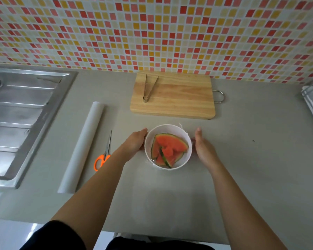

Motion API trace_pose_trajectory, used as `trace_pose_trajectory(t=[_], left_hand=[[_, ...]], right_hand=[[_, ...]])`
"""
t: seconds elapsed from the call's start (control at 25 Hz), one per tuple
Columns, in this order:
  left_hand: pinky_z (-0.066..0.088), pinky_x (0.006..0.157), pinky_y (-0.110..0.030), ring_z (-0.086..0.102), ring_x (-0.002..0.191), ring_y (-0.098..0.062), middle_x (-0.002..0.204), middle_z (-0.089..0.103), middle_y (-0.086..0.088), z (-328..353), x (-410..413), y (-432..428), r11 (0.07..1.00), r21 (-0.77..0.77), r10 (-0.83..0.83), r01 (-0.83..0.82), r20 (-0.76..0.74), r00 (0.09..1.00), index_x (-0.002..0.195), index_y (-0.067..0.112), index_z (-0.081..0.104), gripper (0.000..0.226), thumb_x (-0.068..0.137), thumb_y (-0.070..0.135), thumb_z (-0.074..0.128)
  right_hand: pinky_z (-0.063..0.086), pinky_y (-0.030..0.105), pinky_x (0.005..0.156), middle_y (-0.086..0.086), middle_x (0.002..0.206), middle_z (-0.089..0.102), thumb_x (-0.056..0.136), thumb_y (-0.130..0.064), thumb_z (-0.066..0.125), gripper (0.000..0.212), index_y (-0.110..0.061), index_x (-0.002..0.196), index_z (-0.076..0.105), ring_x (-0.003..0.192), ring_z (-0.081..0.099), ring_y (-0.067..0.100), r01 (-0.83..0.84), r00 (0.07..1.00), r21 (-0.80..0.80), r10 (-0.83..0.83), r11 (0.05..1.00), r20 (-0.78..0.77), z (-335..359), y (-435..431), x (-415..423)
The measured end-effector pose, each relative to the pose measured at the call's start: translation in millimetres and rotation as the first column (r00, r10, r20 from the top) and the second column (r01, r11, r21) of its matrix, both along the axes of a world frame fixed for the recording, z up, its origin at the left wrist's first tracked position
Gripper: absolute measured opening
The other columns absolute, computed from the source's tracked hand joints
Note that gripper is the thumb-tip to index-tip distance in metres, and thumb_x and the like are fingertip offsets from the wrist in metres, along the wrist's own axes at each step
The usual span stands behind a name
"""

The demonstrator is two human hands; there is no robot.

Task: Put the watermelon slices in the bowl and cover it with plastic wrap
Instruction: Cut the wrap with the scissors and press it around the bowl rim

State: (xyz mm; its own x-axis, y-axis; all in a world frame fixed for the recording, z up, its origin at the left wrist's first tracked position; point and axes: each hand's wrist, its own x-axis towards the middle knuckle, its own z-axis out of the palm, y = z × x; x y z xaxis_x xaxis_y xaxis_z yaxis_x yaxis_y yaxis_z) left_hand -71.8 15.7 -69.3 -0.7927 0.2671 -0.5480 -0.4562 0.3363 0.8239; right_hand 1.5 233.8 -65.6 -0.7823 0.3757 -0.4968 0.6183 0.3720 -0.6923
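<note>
Left grip [135, 142], right grip [204, 148] beside bowl [185, 164]

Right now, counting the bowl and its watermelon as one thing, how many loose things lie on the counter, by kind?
white bowl: 1
roll of plastic wrap: 1
orange-handled scissors: 1
wooden cutting board: 1
metal tongs: 1
Total: 5

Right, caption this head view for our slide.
Left hand and right hand flank a bowl of watermelon slices, plastic wrap at its rim.
</note>
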Motion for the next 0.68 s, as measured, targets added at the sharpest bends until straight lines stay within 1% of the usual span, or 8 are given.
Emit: trace_pose_trajectory(t=[0.12, 0.16, 0.24, 0.28, 0.4, 0.56, 0.64, 0.68], left_hand=[[0.044, 0.069, -0.031, 0.051, 0.063, -0.018, 0.068, 0.057, -0.004, -2, -6, -6, 0.987, -0.108, -0.119, 0.116, -0.028, 0.992, 0.073, 0.011, 0.061, 0.039, 0.096, 0.036, 0.043], [0.044, 0.066, -0.029, 0.051, 0.062, -0.017, 0.066, 0.057, -0.002, -2, -8, -6, 0.986, -0.125, -0.117, 0.111, -0.044, 0.992, 0.071, 0.011, 0.061, 0.035, 0.094, 0.033, 0.048], [0.042, 0.064, -0.03, 0.051, 0.064, -0.02, 0.067, 0.057, -0.003, -4, -11, -5, 0.99, -0.137, 0.002, -0.013, -0.078, 0.997, 0.07, 0.011, 0.057, 0.03, 0.094, 0.025, 0.048], [0.04, 0.064, -0.03, 0.05, 0.066, -0.022, 0.07, 0.057, -0.005, -4, -12, -5, 0.985, -0.135, 0.099, -0.11, -0.088, 0.991, 0.072, 0.011, 0.054, 0.028, 0.095, 0.023, 0.045], [0.038, 0.056, -0.029, 0.052, 0.06, -0.018, 0.074, 0.062, -0.007, -8, -7, -10, 0.953, -0.09, 0.275, -0.29, -0.146, 0.95, 0.079, 0.016, 0.047, 0.026, 0.099, 0.028, 0.036], [0.037, 0.057, -0.03, 0.047, 0.051, -0.012, 0.061, 0.057, -0.003, -4, -8, -16, 0.929, -0.053, 0.335, -0.365, -0.297, 0.894, 0.076, 0.018, 0.043, 0.032, 0.099, 0.038, 0.034], [0.038, 0.053, -0.027, 0.047, 0.045, -0.006, 0.061, 0.056, 0.0, -1, -12, -17, 0.935, -0.057, 0.323, -0.35, -0.269, 0.907, 0.082, 0.019, 0.051, 0.034, 0.095, 0.049, 0.04], [0.038, 0.051, -0.024, 0.048, 0.043, -0.004, 0.062, 0.057, 0.002, 0, -15, -19, 0.942, -0.076, 0.298, -0.326, -0.252, 0.921, 0.087, 0.019, 0.054, 0.036, 0.092, 0.054, 0.046]], right_hand=[[0.043, 0.031, 0.07, -0.013, 0.069, 0.069, 0.083, -0.074, 0.005, 0.077, -0.033, 0.066, 0.069, 0.078, 0.062, 0.015, -0.1, 0.995, -0.13, 0.095, 0.986, -0.041, 11, -8, -26], [0.045, 0.032, 0.074, -0.014, 0.075, 0.069, 0.085, -0.071, 0.011, 0.07, -0.036, 0.074, 0.071, 0.082, 0.062, 0.016, -0.109, 0.994, -0.169, 0.105, 0.98, -0.033, 12, -11, -33], [0.046, 0.039, 0.092, 0.003, 0.102, 0.068, 0.091, -0.061, 0.03, 0.06, -0.016, 0.103, 0.068, 0.101, 0.061, 0.026, -0.078, 0.996, -0.171, 0.069, 0.982, -0.056, 7, -15, -46], [0.045, 0.042, 0.095, 0.011, 0.107, 0.067, 0.092, -0.05, 0.04, 0.052, -0.007, 0.103, 0.066, 0.104, 0.06, 0.029, -0.046, 0.995, -0.172, 0.03, 0.984, -0.095, 4, -16, -50], [0.049, 0.036, 0.081, 0.01, 0.086, 0.069, 0.093, -0.028, 0.048, 0.028, -0.012, 0.083, 0.068, 0.083, 0.064, 0.025, 0.043, 0.978, -0.265, -0.095, 0.963, -0.188, 0, -15, -50], [0.046, 0.025, 0.06, 0.001, 0.071, 0.066, 0.092, -0.018, 0.044, 0.03, -0.014, 0.073, 0.066, 0.064, 0.06, 0.015, 0.145, 0.949, -0.343, -0.229, 0.928, -0.218, 0, -13, -46], [0.045, 0.025, 0.059, -0.001, 0.071, 0.065, 0.09, -0.023, 0.043, 0.03, -0.017, 0.074, 0.068, 0.066, 0.059, 0.016, 0.139, 0.962, -0.38, -0.215, 0.915, -0.166, 3, -11, -48], [0.045, 0.024, 0.058, -0.003, 0.068, 0.066, 0.09, -0.033, 0.042, 0.035, -0.019, 0.076, 0.07, 0.065, 0.061, 0.015, 0.118, 0.977, -0.395, -0.178, 0.911, -0.119, 5, -11, -50]])
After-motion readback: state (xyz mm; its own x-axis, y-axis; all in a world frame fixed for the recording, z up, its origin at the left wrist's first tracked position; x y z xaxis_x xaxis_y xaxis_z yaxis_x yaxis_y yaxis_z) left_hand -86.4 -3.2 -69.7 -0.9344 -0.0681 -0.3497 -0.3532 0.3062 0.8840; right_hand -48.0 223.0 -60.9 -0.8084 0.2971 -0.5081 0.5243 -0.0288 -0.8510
